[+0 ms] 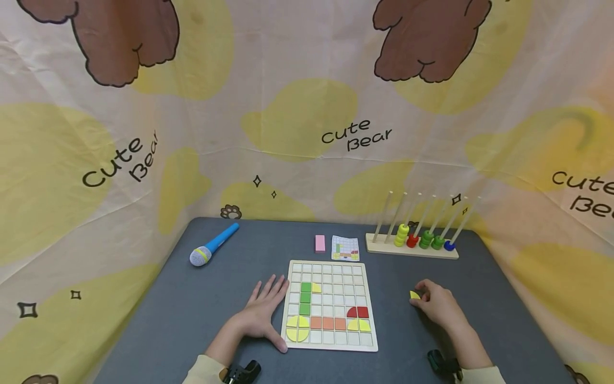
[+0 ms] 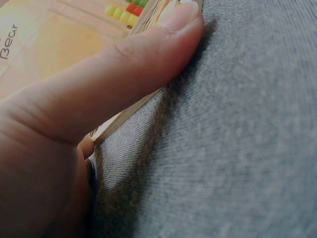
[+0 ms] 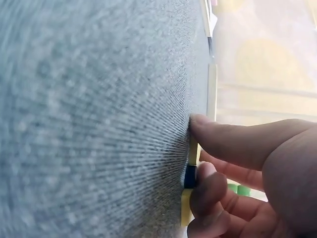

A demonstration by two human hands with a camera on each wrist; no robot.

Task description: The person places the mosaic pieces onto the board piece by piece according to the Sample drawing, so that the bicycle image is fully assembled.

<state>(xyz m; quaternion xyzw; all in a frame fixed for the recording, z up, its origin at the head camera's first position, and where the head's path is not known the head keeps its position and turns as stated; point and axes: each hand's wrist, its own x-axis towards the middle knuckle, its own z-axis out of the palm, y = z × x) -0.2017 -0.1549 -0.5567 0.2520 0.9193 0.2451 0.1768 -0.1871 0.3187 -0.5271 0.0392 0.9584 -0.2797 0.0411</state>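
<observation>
Fingers spread, my left hand rests against the left edge of a white grid board. Its thumb lies along the board's side in the left wrist view. Toward the right of the table, my right hand pinches a small yellow tile with a curved edge between thumb and fingers, low over the grey cloth. On the board sit green squares, orange squares, red pieces and yellow curved pieces. One yellow piece lies beside the top green square.
Behind the board are a pink block and a small pattern card. A wooden bead rack with upright pegs stands at the back right. A blue toy microphone lies at the back left. A printed cloth backdrop surrounds the table.
</observation>
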